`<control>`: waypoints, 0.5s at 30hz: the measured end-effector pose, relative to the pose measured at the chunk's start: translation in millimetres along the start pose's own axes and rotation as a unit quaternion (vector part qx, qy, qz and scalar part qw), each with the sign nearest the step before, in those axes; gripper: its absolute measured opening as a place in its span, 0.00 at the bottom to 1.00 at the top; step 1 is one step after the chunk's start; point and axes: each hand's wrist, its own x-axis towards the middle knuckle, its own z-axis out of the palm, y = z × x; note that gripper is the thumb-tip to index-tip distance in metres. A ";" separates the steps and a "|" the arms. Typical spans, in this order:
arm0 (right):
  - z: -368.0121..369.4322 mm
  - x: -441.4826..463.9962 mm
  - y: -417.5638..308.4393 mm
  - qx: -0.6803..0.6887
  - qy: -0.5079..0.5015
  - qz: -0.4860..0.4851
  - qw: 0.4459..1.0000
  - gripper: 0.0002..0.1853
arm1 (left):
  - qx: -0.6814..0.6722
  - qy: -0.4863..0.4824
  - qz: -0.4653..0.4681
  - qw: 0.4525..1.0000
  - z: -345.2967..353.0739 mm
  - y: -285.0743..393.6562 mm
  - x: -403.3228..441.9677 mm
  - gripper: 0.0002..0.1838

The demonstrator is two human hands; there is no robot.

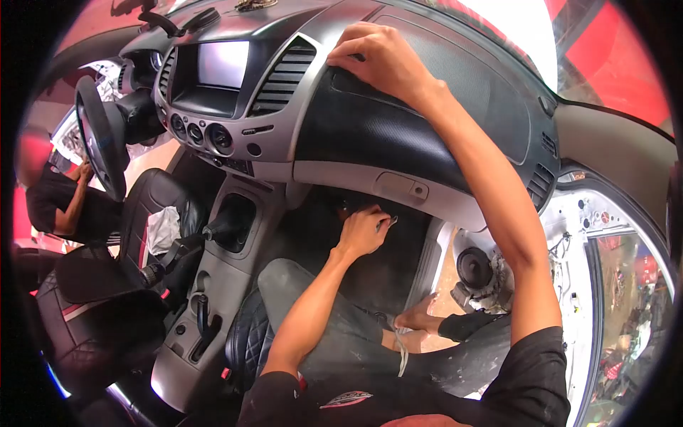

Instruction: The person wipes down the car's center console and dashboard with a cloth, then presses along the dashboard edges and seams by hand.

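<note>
My left hand (pixel 366 231) is below the glove box (pixel 398 186), in front of the dark footwell. Its fingers are curled round a small shiny metal piece (pixel 393 221) whose kind I cannot make out. Higher up, my right hand (pixel 380 57) rests on the dashboard (pixel 455 78), beside the silver surround of the centre air vent (pixel 286 77). The thumb and fingers there are bent together at the panel's edge. Whatever lies between those fingertips, if anything, is hidden.
To the left are the centre screen (pixel 222 65), gear lever (pixel 217 229) and steering wheel (pixel 99 139). A white cloth (pixel 163 229) lies on the driver's seat. Another person's arm (pixel 72 206) shows beyond the wheel. At right, a stripped door exposes a speaker (pixel 474 267).
</note>
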 end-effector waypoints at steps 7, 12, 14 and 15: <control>-1.3 0.3 14.2 0.001 0.003 0.014 1.000 0.05 | 0.005 -0.007 -0.004 1.000 3.1 -3.4 -2.6 0.10; -16.5 3.8 26.7 -0.048 -0.032 -0.050 0.997 0.07 | 0.002 -0.017 -0.012 1.000 1.6 0.8 -2.2 0.10; -14.9 3.8 31.7 -0.048 -0.047 -0.094 0.993 0.09 | 0.009 -0.012 -0.003 1.000 -1.9 1.9 -1.3 0.10; -14.3 6.0 34.5 -0.050 -0.055 -0.117 0.990 0.10 | 0.006 -0.005 0.003 1.000 -2.0 -1.0 0.9 0.10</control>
